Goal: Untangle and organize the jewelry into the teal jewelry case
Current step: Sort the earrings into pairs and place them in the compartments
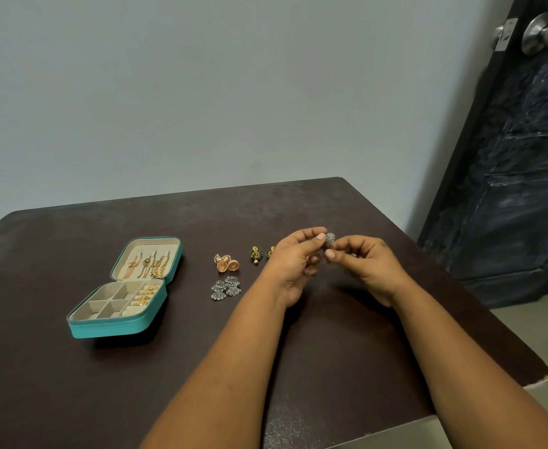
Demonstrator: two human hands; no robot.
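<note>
The teal jewelry case (110, 328) lies open at the left of the dark table. Gold chains hang in its lid and gold rings sit in its ring rolls. My left hand (293, 265) and my right hand (368, 265) meet above the table's middle right. Both pinch a small silver flower-shaped earring (330, 238) between their fingertips. On the table between case and hands lie a pair of gold dome earrings (226, 263), a pair of silver fan earrings (226, 287) and a pair of green and gold earrings (256, 253), the second one partly hidden by my left hand.
The dark brown table (201, 367) ends close on the right, with its near right corner chipped. A dark door (525, 157) with a metal knob stands at the far right. A plain grey wall runs behind the table.
</note>
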